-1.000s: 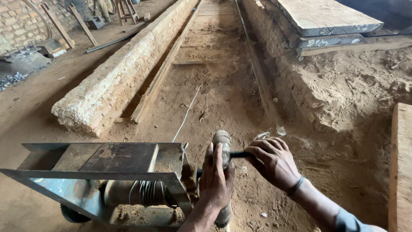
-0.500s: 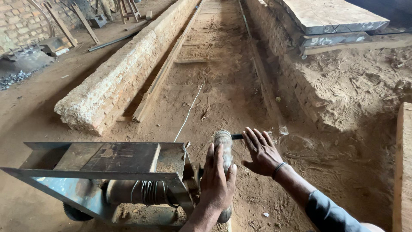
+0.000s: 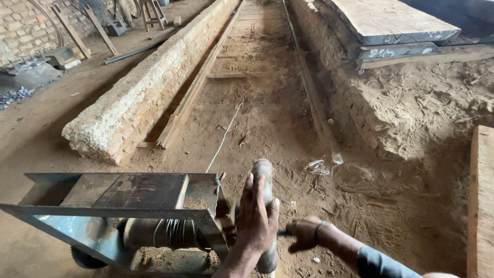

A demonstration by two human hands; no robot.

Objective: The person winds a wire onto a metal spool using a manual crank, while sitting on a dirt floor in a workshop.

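Sandy ground between a long brick wall (image 3: pixel 139 103) and a raised earth bank is seen, with a metal winch frame (image 3: pixel 128 201) at the near left.

At the right end of the frame, a grey wheel (image 3: pixel 263 175) is gripped over its rim by the left hand (image 3: pixel 257 219), fingers wrapped around it. A dark handle (image 3: pixel 283 232) beside the wheel is clenched in the right hand (image 3: pixel 303 234). Wire (image 3: pixel 175 232) is coiled on the drum beneath the frame, and a thin line (image 3: pixel 224 139) is stretched across the sand.
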